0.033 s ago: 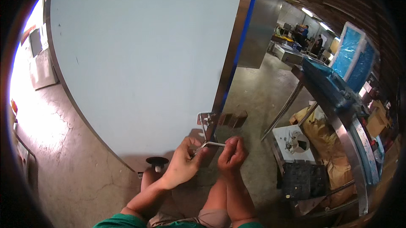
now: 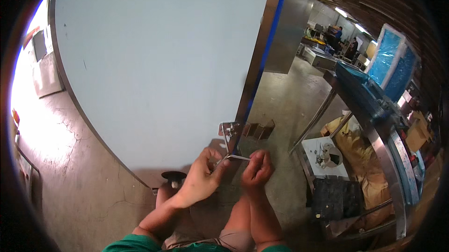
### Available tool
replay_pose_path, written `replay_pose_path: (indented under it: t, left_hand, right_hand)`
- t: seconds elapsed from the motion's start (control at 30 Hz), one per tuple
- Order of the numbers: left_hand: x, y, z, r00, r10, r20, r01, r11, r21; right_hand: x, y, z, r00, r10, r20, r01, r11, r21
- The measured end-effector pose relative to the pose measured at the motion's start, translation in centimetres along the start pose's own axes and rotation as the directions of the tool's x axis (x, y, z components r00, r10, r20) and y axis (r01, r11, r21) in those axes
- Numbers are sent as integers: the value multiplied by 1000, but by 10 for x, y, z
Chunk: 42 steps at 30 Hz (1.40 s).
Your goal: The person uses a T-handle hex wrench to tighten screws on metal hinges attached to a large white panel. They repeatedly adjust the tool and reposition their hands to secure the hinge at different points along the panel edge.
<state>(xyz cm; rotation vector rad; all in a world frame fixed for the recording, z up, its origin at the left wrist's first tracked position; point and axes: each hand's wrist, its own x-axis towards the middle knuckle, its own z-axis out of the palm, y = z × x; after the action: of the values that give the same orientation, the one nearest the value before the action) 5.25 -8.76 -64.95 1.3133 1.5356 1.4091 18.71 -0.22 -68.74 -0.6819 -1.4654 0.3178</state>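
Observation:
A thin Y-shaped metal wrench (image 2: 239, 157) lies between my two hands, low in front of a large pale panel (image 2: 159, 65). My left hand (image 2: 200, 179) curls around its left arm, thumb near the centre. My right hand (image 2: 258, 170) is closed on the tip of the right arm. The third arm points up to a small metal bracket (image 2: 229, 129) with bolts or fittings at the panel's lower right edge. Whether the wrench's end sits on a bolt is too small to tell.
Blue film edges the panel's metal frame (image 2: 262, 65). Below its lower edge is a round black disc (image 2: 174, 176). At right stands a metal-legged table (image 2: 374, 135) with blue-wrapped parts, near a black case (image 2: 334, 198) and brown paper (image 2: 374, 182). Two people work far behind.
Almost nothing differs. The wrench has turned very slightly between my hands, and the view has shifted a little.

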Motion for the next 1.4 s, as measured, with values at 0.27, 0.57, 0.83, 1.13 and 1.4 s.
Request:
replay_pose_path:
  t: [0.27,0.57,0.83,1.13,1.4]
  left_hand:
    - [9,59,-23,992,115,53,-125,962,245]
    - [13,63,-18,950,296,96,-309,856,414]
    - [3,18,-15,946,324,28,-319,941,-116]
    - [55,-23,18,991,-36,132,114,752,-649]
    - [71,-30,22,979,-11,203,159,664,-731]
  right_hand:
    - [-44,14,17,882,470,8,-470,880,66]
    - [-45,7,11,960,221,172,-234,970,60]
    - [6,-26,-9,864,-182,469,343,895,-284]
    - [3,-16,-15,827,-376,419,539,742,-399]
    - [11,-20,-17,840,-286,462,512,699,-499]
